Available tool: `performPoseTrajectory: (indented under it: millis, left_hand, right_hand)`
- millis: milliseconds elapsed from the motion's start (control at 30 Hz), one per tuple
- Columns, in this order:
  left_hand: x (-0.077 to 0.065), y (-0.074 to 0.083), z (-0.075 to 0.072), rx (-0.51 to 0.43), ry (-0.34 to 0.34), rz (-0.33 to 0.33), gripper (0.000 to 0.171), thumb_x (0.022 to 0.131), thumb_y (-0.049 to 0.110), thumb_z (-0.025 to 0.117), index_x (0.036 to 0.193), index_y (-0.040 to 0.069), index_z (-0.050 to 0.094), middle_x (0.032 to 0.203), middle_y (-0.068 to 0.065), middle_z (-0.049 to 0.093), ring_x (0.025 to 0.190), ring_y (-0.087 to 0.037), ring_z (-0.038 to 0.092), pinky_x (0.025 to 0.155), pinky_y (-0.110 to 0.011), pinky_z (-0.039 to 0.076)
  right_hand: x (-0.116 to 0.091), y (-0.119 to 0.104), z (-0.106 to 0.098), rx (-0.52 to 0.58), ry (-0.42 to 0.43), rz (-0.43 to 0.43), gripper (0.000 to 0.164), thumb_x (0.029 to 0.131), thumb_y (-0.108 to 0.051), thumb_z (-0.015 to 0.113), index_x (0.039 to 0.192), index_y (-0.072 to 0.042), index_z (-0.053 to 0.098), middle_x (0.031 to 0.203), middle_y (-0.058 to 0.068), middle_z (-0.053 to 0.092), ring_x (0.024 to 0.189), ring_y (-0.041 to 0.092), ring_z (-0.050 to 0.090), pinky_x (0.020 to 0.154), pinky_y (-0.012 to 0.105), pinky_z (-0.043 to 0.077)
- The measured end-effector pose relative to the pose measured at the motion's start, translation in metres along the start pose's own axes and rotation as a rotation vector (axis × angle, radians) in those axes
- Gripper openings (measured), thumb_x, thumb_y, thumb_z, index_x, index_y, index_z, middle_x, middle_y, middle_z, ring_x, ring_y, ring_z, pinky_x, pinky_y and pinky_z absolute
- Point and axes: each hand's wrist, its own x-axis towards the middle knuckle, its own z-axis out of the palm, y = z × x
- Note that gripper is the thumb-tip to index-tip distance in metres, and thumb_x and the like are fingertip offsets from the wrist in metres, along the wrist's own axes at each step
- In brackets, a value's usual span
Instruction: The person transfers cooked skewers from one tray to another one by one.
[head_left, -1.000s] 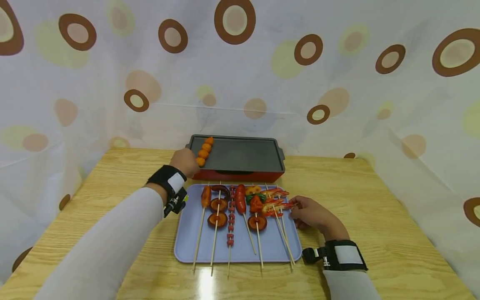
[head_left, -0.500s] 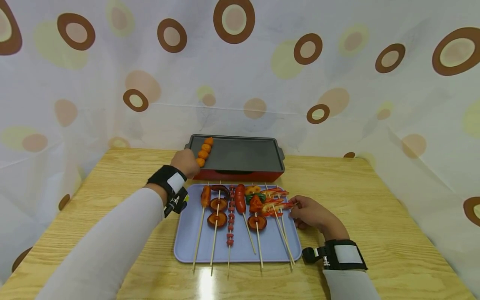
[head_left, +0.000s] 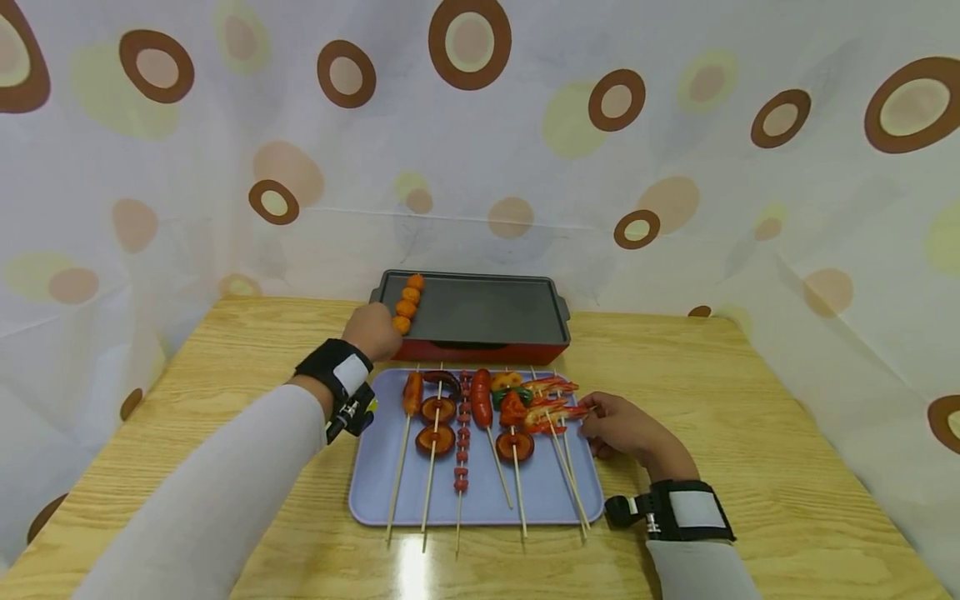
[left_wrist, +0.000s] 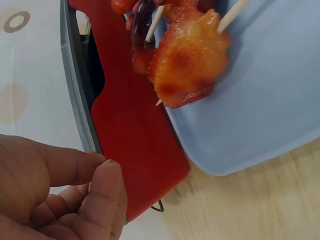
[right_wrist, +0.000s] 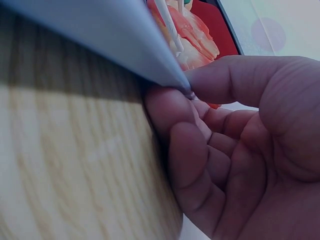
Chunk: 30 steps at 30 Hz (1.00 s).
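Note:
A skewer of orange balls (head_left: 407,308) lies along the left side of the dark griddle plate (head_left: 487,308). My left hand (head_left: 372,331) is at its near end, thumb and forefinger pinched together there; the stick itself is hidden by the fingers. In the left wrist view the left hand (left_wrist: 75,195) is beside the griddle's red front (left_wrist: 135,155). My right hand (head_left: 622,427) pinches the right rim of the lilac tray (head_left: 480,508). In the right wrist view the thumb is above and the fingers (right_wrist: 170,107) below that tray rim (right_wrist: 150,55).
Several skewers lie on the tray: a sausage (head_left: 481,398), mushroom slices (head_left: 435,439), small red pieces (head_left: 462,442), shrimp (head_left: 551,412). Their sticks jut over its front edge. Wooden table (head_left: 720,433) surrounds it, with a spotted cloth (head_left: 487,167) behind.
The far end of the ball skewer has swung slightly left, and my left hand has shifted a little nearer. My right hand stays on the tray rim.

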Motion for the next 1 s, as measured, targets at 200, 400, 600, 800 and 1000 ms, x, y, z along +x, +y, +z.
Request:
performPoseTrajectory:
  millis: [200,400,600,800,1000]
  left_hand:
    - [-0.009,-0.011,0.008,-0.029,0.109,0.143,0.039,0.079,-0.005,0.055,0.050,0.013,0.035,0.053,0.003,0.026,0.049,-0.013,0.027,0.047,-0.025,0.021]
    - [-0.018,-0.019,0.015,-0.157,0.194,0.188,0.032,0.076,-0.007,0.052,0.052,0.011,0.041,0.052,0.002,0.029,0.047,-0.013,0.029,0.046,-0.024,0.021]
    - [-0.027,-0.025,0.021,-0.218,0.263,0.185,0.008,0.083,-0.003,0.054,0.076,0.000,0.059,0.068,-0.008,0.051,0.060,-0.022,0.050,0.053,-0.029,0.037]
    - [-0.047,-0.031,0.028,-0.259,0.299,0.215,0.005,0.090,0.000,0.056,0.091,-0.003,0.059,0.074,-0.011,0.057,0.061,-0.021,0.052,0.054,-0.030,0.042]
    - [-0.064,-0.035,0.038,-0.286,0.324,0.202,0.005,0.092,0.003,0.058,0.095,-0.001,0.060,0.078,-0.010,0.059,0.062,-0.020,0.052,0.054,-0.030,0.044]
  right_hand:
    - [0.001,0.000,0.000,0.002,-0.005,-0.008,0.036,0.090,-0.004,0.061,0.124,0.002,0.049,0.089,0.012,0.057,0.068,0.022,0.057,0.058,0.032,0.050]
    - [0.002,0.000,0.000,0.000,0.003,0.006,0.037,0.090,-0.004,0.061,0.124,0.001,0.050,0.091,0.012,0.056,0.069,0.022,0.057,0.059,0.032,0.050]
    - [0.001,0.002,-0.001,0.003,0.001,0.005,0.038,0.090,-0.005,0.060,0.126,0.001,0.050,0.092,0.012,0.057,0.070,0.023,0.058,0.060,0.032,0.050]
    - [0.001,0.001,-0.001,0.000,0.000,0.000,0.038,0.090,-0.005,0.060,0.126,0.001,0.050,0.091,0.012,0.057,0.070,0.022,0.058,0.059,0.032,0.050]
    - [0.002,0.002,-0.001,-0.003,0.007,0.002,0.037,0.090,-0.005,0.060,0.125,0.001,0.050,0.091,0.012,0.057,0.070,0.022,0.057,0.059,0.032,0.050]
